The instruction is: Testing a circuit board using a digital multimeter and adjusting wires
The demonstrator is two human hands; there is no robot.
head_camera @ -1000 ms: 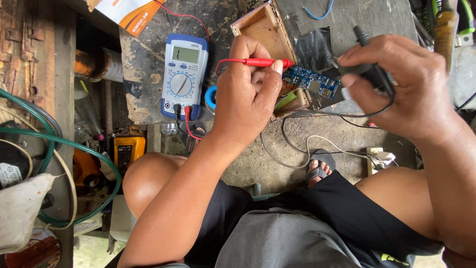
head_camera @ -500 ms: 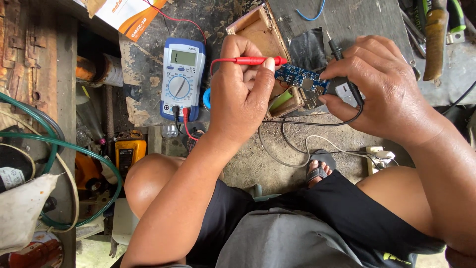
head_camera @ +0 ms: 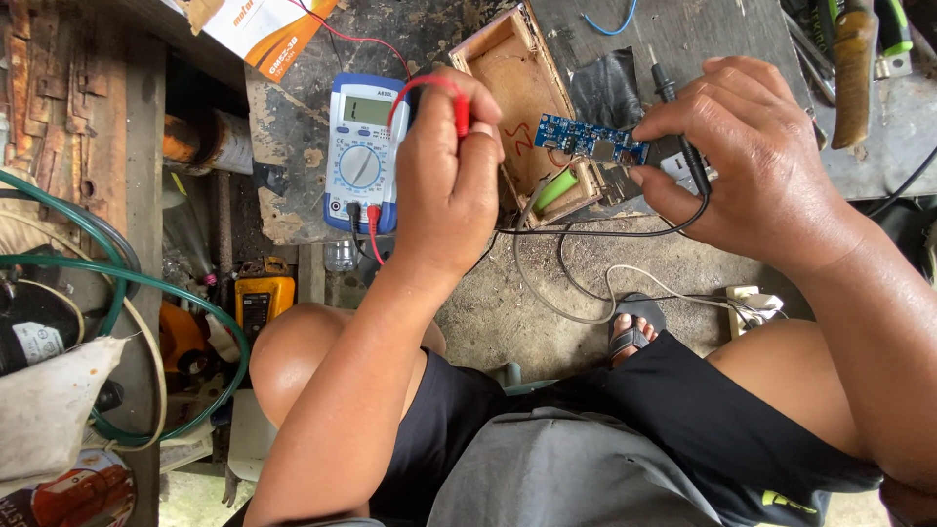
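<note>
The blue circuit board (head_camera: 590, 138), beside the wooden box (head_camera: 522, 107), was pinched with the black probe (head_camera: 683, 146) in the right hand (head_camera: 747, 156); the left hand (head_camera: 447, 166), gripping the red probe (head_camera: 459, 107), had lifted off it since 1 second earlier, breaking contact.

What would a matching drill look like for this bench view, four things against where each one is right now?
Things:
1. red probe
2. black probe
3. blue circuit board
4. multimeter

Places:
A. lying flat on the bench, left of the left hand
B. pinched in the right hand
C. over the wooden box, between the two hands
D. gripped in the left hand

Pairs: 1-D, 2-B, 3-C, 4-A
</note>
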